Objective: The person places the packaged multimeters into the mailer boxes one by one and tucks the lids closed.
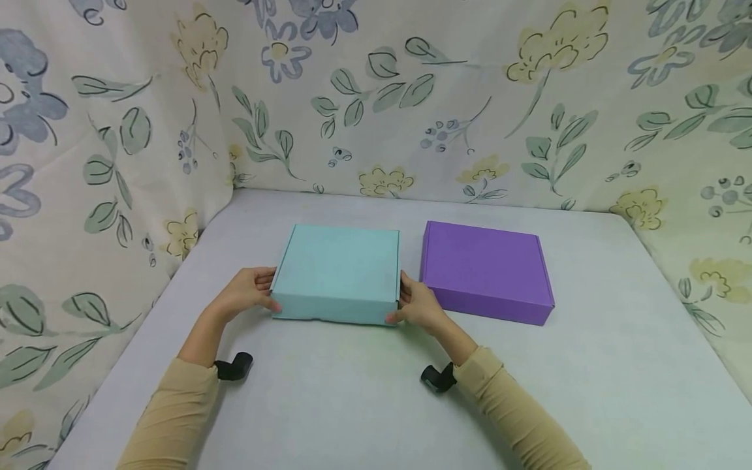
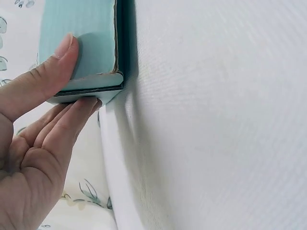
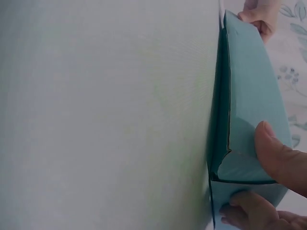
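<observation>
A light turquoise cardboard box (image 1: 337, 262) lies flat on the white table, its lid down. My left hand (image 1: 251, 291) holds its near left corner. In the left wrist view the thumb (image 2: 64, 57) presses the front face while the fingers (image 2: 72, 120) lie against the side. At the near right corner my right hand (image 1: 418, 301) grips the same box. The right wrist view shows that thumb (image 3: 276, 151) on the front panel and curled fingers (image 3: 249, 208) on the side. A narrow dark gap runs along the front panel's lower edge there.
A closed purple cardboard box (image 1: 487, 267) sits just right of the turquoise one, beyond my right hand. The white tabletop (image 1: 341, 391) stretches toward me. Floral cloth (image 1: 376, 98) hangs behind the table and along its left side.
</observation>
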Demonstrator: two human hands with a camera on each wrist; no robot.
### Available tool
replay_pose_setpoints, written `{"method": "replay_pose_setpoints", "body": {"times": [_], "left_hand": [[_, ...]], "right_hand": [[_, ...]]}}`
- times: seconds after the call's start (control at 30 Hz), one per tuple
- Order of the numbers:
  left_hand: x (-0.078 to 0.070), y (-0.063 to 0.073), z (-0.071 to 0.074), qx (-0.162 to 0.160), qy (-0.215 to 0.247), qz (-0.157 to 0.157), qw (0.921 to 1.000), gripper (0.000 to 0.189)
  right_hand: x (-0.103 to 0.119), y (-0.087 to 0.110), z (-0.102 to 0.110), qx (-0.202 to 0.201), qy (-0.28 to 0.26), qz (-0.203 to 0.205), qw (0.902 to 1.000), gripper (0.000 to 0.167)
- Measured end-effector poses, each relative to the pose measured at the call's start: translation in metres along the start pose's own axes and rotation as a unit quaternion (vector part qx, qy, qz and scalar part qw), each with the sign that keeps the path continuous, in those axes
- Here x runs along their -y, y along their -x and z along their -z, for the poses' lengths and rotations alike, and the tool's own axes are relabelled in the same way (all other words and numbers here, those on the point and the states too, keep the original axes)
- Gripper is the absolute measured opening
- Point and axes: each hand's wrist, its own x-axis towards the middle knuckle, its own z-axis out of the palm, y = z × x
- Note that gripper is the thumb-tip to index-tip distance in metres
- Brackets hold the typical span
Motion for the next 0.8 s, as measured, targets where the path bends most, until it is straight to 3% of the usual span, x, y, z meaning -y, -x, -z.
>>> {"method": "replay_pose_setpoints", "body": {"times": [0.37,0.8], "left_hand": [[-0.0005,-0.0028,-0.0011,-0.028,-0.032,0.008,0.9991,0.088],[-0.0036,-0.0025,-0.0027,-0.048,-0.043,0.027,0.9976,0.083]], "right_hand": [[0.0012,-0.0034,-0.0014,-0.04,0.059,0.003,0.9974,0.106],[0.003,-0.0049,-0.0038,-0.062,0.059,-0.002,0.9963,0.101]]}}
